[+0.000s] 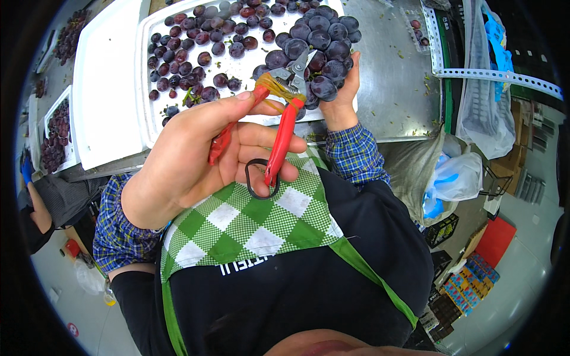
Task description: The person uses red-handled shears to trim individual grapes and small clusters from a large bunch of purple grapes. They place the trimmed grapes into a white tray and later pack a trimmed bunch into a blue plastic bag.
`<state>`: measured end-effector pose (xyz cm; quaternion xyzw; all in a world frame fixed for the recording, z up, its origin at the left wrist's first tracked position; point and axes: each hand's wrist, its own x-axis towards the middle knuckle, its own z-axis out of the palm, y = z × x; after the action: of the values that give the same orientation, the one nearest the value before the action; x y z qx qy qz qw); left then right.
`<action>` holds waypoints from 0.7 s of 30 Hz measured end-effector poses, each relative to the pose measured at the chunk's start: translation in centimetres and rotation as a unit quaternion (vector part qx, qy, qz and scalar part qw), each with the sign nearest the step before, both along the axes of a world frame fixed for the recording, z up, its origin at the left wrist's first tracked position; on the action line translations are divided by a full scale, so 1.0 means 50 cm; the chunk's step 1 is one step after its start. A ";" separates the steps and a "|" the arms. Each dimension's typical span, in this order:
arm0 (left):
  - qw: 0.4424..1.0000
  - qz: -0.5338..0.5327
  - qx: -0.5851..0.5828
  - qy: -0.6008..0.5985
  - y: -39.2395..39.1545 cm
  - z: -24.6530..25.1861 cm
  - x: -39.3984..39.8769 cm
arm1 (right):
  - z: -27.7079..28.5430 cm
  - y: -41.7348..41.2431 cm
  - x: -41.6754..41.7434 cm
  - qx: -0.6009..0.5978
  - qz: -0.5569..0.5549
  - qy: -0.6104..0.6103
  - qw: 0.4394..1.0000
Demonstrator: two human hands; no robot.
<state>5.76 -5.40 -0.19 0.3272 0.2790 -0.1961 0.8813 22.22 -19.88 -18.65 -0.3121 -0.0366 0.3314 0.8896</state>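
My left hand [191,147] is palm up, holding red-handled pruning shears [286,129]. Yellowish rubber bands wrap the shears below the pivot, and a black loop [248,178] hangs at the handle's end around a finger. The parted metal blades reach in front of a bunch of dark purple grapes [320,40]; whether they touch it I cannot tell. From the right, my right hand [342,107] supports this bunch, its fingers mostly hidden behind the grapes. Under the bunch lies a white tray [143,84] with many loose grapes [180,69] and bits of green stem.
Left of the tray is a white panel [107,89]. The metal tabletop [387,89] carries stem scraps and a clear container [416,33] of grapes. A perforated metal bar [494,75] and an open sack [409,173] are at right. A co-worker's blue-gloved hand [26,170] shows far left.
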 end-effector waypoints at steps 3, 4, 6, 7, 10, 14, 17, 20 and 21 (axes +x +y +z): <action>1.000 0.004 -0.025 0.002 0.011 -0.004 0.001 | 0.004 0.005 -0.001 -0.014 -0.008 0.002 1.000; 0.999 0.006 -0.041 -0.001 0.016 -0.008 -0.002 | -0.001 0.005 0.001 -0.008 -0.005 0.007 1.000; 1.000 0.016 0.008 -0.017 0.018 -0.014 -0.009 | -0.006 0.007 0.004 0.001 0.005 0.022 1.000; 0.999 0.021 0.031 -0.025 0.017 -0.017 -0.013 | -0.008 0.005 0.006 0.004 0.014 0.032 0.999; 0.990 0.063 0.094 -0.088 0.046 -0.013 -0.034 | -0.015 0.006 0.012 0.004 0.022 0.051 0.998; 0.940 0.083 0.325 -0.058 0.068 -0.044 -0.052 | -0.019 0.009 0.017 0.068 0.058 0.058 0.994; 0.913 0.007 0.408 0.014 0.076 -0.115 -0.078 | -0.017 0.021 0.016 -0.019 0.060 -0.133 0.989; 0.858 -0.113 0.501 0.018 0.074 -0.177 -0.107 | -0.023 0.032 0.011 -0.138 0.074 -0.301 0.941; 0.850 -0.124 0.512 0.006 0.069 -0.197 -0.113 | -0.024 0.034 0.009 -0.082 0.104 -0.186 0.974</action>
<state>0.13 -1.97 -10.04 0.7626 0.3022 -0.1353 0.5557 22.65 -18.21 -19.86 -0.4347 -0.2066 0.3602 0.7991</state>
